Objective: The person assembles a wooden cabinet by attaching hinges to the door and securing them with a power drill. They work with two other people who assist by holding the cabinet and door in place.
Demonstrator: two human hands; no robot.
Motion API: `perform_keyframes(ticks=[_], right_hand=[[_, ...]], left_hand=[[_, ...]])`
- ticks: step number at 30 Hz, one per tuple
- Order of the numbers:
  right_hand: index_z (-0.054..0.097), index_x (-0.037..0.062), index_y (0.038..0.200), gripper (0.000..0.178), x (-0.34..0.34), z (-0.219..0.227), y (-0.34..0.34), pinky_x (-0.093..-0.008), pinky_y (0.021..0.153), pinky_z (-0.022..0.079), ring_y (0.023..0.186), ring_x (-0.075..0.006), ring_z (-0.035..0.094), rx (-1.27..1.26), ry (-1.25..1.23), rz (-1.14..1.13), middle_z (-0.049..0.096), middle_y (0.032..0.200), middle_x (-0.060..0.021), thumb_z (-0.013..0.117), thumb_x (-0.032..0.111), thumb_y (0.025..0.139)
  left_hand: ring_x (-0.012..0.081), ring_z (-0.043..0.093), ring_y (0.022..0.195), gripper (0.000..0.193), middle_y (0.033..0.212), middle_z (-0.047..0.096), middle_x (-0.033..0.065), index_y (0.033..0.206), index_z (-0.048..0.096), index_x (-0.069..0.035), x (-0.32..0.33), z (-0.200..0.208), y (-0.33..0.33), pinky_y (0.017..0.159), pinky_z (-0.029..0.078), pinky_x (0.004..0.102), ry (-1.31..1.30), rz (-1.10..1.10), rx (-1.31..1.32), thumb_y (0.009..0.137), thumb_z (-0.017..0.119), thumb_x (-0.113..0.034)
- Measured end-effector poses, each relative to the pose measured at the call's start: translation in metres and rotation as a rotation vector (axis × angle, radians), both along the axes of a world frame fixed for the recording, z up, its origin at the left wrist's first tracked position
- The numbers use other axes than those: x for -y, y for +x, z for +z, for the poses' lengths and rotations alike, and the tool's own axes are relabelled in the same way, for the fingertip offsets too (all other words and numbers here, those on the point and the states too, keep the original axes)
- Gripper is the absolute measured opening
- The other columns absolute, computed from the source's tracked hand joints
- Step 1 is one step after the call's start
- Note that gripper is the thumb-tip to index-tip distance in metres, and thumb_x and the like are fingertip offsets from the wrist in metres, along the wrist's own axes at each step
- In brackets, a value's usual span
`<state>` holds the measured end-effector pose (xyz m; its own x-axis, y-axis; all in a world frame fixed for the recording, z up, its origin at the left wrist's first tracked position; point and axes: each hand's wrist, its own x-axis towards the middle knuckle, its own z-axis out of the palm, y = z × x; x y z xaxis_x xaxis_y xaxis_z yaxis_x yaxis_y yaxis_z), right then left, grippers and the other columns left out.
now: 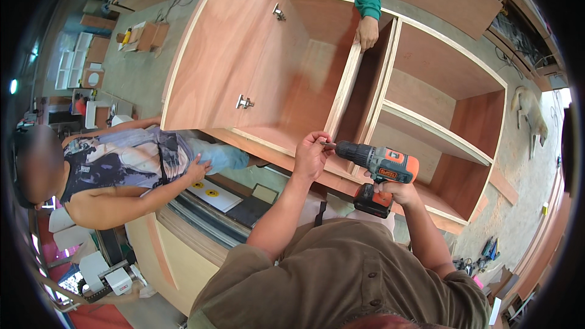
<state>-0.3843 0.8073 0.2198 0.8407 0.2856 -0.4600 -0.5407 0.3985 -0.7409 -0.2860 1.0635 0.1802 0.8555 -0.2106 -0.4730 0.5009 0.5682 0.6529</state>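
Note:
My right hand (396, 191) is closed round the grip of an orange and black cordless drill (390, 164), its chuck pointing left. At the tip of the drill, my left hand (312, 156) pinches closed by the short bit; what sits between the fingertips is too small to make out. Both hands are over the near edge of a large plywood cabinet (426, 73) with open compartments and a shelf. A cabinet door (213, 61) stands swung out on its left, with an upper metal hinge (278, 12) and a lower metal hinge (244, 102).
Across the cabinet, a co-worker's hand (367, 32) in a green sleeve rests on a divider edge. Another person (122, 161) is beside the door at left. Stacked boards (177, 237) lie near my left. A dog (529, 116) lies on the floor at right, tools (489, 248) below it.

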Motion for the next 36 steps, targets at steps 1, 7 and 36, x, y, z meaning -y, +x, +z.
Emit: perform_keyframes(ticks=[1,7,36], right_hand=[[0.064,0.0032,0.112,0.046,-0.003,-0.001,0.003,-0.0314,0.085,0.049,0.096,-0.0158,0.061,0.022,-0.014,0.000,0.068,0.106,-0.0065,0.070,-0.002,0.067],[0.062,0.0017,0.116,0.048,-0.022,-0.006,0.002,-0.0340,0.086,0.051,0.096,-0.0158,0.061,0.058,-0.134,-0.021,0.066,0.104,-0.0062,0.078,0.006,0.071],[0.050,0.0052,0.127,0.061,-0.107,-0.084,0.234,-0.0306,0.063,0.052,0.072,-0.0148,0.060,0.078,0.098,-0.243,0.061,0.101,-0.0098,0.054,-0.011,0.069]], left_hand=[[0.0182,0.065,0.079,0.010,0.091,0.062,0.0058,0.104,0.059,-0.005,-0.001,0.002,0.003,0.072,0.056,0.0325,0.006,0.021,-0.005,0.095,0.057,-0.007],[0.0208,0.064,0.084,0.011,0.091,0.065,0.0056,0.101,0.059,-0.009,-0.031,0.002,0.009,0.073,0.057,0.0395,0.035,0.058,-0.020,0.091,0.060,-0.007],[0.0097,0.058,0.077,0.013,0.085,0.064,-0.0088,0.092,0.063,-0.022,-0.042,-0.089,0.264,0.065,0.039,0.0330,-0.052,0.142,-0.271,0.097,0.056,-0.032]])
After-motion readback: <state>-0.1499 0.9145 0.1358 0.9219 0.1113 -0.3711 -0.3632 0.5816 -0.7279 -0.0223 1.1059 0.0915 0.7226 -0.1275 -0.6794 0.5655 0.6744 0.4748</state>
